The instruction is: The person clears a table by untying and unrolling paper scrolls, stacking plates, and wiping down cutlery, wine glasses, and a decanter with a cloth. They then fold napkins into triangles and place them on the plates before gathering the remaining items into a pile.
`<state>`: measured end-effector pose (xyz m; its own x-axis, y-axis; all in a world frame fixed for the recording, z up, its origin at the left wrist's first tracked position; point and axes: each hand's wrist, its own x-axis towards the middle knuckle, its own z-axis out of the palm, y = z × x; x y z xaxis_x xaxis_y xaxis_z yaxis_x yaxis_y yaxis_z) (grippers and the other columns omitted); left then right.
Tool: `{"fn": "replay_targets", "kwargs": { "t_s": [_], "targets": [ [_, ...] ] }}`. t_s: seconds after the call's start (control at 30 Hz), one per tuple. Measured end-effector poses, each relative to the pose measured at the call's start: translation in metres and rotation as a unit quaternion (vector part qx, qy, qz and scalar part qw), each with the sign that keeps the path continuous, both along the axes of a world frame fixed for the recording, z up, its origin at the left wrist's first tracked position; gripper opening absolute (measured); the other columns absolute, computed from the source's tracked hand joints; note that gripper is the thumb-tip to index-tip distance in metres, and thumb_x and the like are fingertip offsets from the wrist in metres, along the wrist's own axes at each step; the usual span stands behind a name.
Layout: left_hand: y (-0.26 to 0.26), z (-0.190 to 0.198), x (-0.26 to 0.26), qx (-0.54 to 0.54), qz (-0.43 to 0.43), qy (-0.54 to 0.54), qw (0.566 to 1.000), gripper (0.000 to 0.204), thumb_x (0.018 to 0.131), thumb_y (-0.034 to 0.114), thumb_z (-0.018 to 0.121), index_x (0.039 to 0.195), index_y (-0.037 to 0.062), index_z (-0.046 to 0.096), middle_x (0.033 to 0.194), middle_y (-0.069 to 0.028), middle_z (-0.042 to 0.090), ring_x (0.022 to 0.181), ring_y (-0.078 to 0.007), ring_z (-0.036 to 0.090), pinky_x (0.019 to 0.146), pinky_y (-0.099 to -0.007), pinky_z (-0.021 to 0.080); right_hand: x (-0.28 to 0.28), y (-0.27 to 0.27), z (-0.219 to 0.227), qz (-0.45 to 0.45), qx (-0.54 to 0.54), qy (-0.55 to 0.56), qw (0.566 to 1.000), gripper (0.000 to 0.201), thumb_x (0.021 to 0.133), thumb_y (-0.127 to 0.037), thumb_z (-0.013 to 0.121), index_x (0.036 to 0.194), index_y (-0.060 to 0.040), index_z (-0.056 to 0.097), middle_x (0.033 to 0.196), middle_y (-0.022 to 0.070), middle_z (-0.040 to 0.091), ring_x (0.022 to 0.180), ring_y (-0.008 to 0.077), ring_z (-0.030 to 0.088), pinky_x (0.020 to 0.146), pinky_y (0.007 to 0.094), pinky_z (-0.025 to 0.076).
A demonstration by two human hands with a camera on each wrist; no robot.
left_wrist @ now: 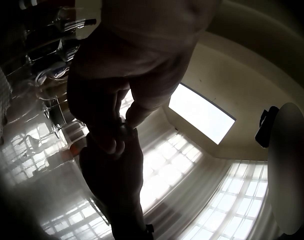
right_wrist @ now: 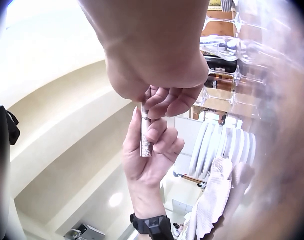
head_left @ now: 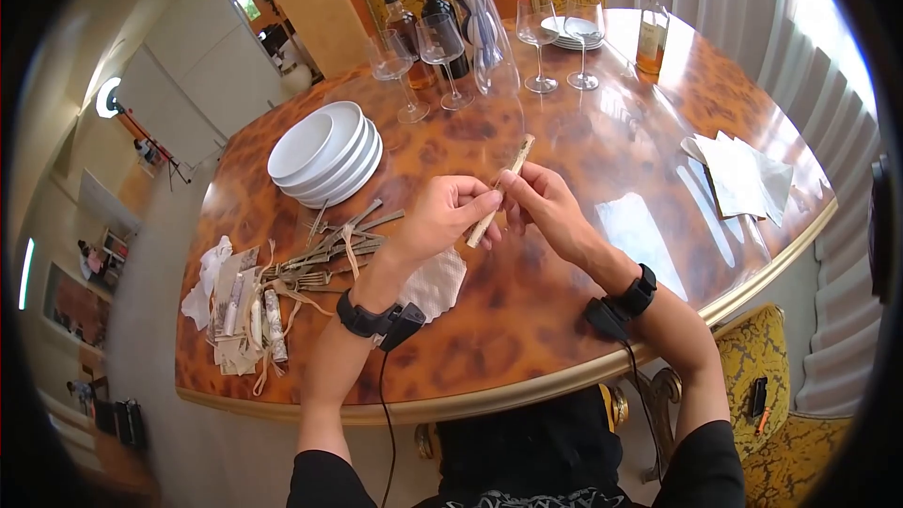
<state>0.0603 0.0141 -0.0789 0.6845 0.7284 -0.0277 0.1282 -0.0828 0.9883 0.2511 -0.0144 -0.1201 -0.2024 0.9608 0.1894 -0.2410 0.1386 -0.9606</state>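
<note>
Both hands meet over the middle of the table around a slim, beige, patterned roll (head_left: 523, 152), which is held at a slant. My left hand (head_left: 440, 211) pinches its lower part between thumb and fingers. Higher up, my right hand (head_left: 553, 214) pinches it with thumb and fingertips. In the right wrist view the mottled lower end of the roll (right_wrist: 146, 142) lies along the left fingers, its other end hidden by the right hand. The left wrist view is dark, the hands overlapping there. A cream textured napkin (head_left: 440, 284) lies beneath the left forearm.
Left on the table are forks (head_left: 315, 268), several patterned rolls with ribbons (head_left: 273, 320), and a stack of white plates (head_left: 324, 155). Wine glasses (head_left: 440, 47), bottles and a glass vase (head_left: 489, 47) stand at the back. Folded napkins (head_left: 738, 174) lie at right.
</note>
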Motion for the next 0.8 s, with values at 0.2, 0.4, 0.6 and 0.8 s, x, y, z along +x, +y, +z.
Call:
{"fn": "replay_targets", "kwargs": {
  "t_s": [0.2, 0.4, 0.6, 0.8],
  "targets": [
    [0.005, 0.001, -0.005, -0.002, -0.023, -0.005, 1.0, 0.034, 0.101, 0.031, 0.054, 0.1, -0.0016, 0.061, 0.077, -0.0083, 0.068, 0.067, -0.0131, 0.065, 0.064, -0.0229, 0.05, 0.002, 0.0, -0.001, 0.014, 0.003, -0.007, 1.0, 0.029, 0.102, -0.031, 0.051, 0.1, -0.0031, 0.059, 0.083, 0.0009, 0.06, 0.06, 0.0062, 0.057, 0.053, 0.0212, 0.045],
    [-0.009, 0.0, 0.005, 0.101, 0.032, 0.069, 0.992, 0.032, 0.102, 0.028, 0.052, 0.098, -0.002, 0.062, 0.076, -0.0076, 0.069, 0.066, -0.0096, 0.064, 0.061, -0.0234, 0.049, -0.001, 0.002, -0.005, -0.004, 0.016, -0.019, 1.0, 0.029, 0.101, -0.031, 0.052, 0.097, -0.0035, 0.06, 0.08, -0.0003, 0.059, 0.06, 0.0053, 0.054, 0.054, 0.0216, 0.044],
    [-0.006, 0.002, 0.001, 0.151, 0.043, 0.079, 0.984, 0.032, 0.101, 0.027, 0.055, 0.088, -0.0012, 0.065, 0.072, -0.0024, 0.066, 0.063, -0.006, 0.059, 0.056, -0.024, 0.046, -0.002, -0.001, -0.005, 0.003, 0.025, -0.024, 0.999, 0.025, 0.099, -0.025, 0.052, 0.096, -0.0023, 0.06, 0.077, -0.0003, 0.058, 0.06, 0.0061, 0.054, 0.054, 0.0224, 0.044],
    [-0.005, -0.003, 0.003, 0.225, 0.074, 0.106, 0.966, 0.029, 0.098, 0.023, 0.057, 0.085, -0.0016, 0.064, 0.063, -0.0051, 0.06, 0.055, -0.0096, 0.053, 0.052, -0.0284, 0.041, -0.003, -0.001, -0.005, -0.008, 0.011, -0.03, 0.999, 0.019, 0.091, -0.018, 0.053, 0.095, -0.0004, 0.06, 0.079, 0.0033, 0.062, 0.061, 0.0082, 0.057, 0.054, 0.0242, 0.046]
  ]
}}
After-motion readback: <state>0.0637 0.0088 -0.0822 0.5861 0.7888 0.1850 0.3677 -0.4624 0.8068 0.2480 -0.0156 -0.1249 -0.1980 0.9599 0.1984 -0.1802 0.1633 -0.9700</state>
